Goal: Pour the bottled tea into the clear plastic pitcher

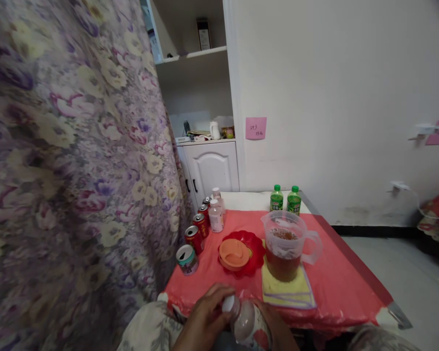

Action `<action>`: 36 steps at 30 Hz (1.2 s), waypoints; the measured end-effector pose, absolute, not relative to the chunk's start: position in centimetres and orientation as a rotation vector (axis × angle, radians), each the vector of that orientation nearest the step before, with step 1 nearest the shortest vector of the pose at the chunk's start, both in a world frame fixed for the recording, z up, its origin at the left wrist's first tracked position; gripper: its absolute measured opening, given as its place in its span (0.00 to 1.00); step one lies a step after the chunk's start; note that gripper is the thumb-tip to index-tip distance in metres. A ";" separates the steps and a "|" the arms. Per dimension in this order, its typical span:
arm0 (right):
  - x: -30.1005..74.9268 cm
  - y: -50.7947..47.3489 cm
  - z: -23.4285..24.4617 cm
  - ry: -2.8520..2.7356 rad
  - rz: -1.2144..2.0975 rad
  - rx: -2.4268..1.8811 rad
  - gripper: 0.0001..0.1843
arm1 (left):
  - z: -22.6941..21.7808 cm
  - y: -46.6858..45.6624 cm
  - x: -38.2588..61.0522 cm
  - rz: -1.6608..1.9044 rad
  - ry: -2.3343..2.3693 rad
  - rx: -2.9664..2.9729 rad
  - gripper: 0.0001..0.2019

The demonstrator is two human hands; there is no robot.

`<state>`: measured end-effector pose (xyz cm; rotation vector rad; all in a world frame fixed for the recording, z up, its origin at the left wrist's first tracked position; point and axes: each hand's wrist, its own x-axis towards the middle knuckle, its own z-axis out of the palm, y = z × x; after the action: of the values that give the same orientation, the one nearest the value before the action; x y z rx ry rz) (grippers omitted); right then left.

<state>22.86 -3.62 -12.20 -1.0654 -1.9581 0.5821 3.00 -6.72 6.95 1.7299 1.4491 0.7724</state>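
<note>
1. A flowered curtain (69,161) is hanging down the whole left side, right up against the worktop (336,282), which is wearing a red cover.
2. A row of cans (194,238) is running along the worktop's left edge, with the nearest can (187,259) lying tilted so its top is facing me. Two small pale bottles (215,216) are standing at the far end of the row.
3. My left hand (205,319) is closing its fingers around the white cap of a small bottle (246,324), which I am holding low in front of me, just at the near edge of the worktop.
4. An orange lid (235,254) is lying in a red dish (254,243) beyond the bottle.
5. My right hand (278,329) is wrapping around the bottle's body from below and gripping it.
6. A clear jug (286,248) of brown drink is standing on a yellow cloth (289,291), just beside the dish.
7. Two green bottles (285,200) are standing together at the far edge, behind the jug.
</note>
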 end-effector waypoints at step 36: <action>23.8 -5.1 -10.3 -1.853 1.028 -1.059 0.55 | 6.8 -6.8 3.7 0.834 1.409 1.686 0.13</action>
<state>23.81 -5.08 -10.28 -1.0592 -1.8534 1.0275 3.67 -6.81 6.85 1.6857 1.4094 0.8339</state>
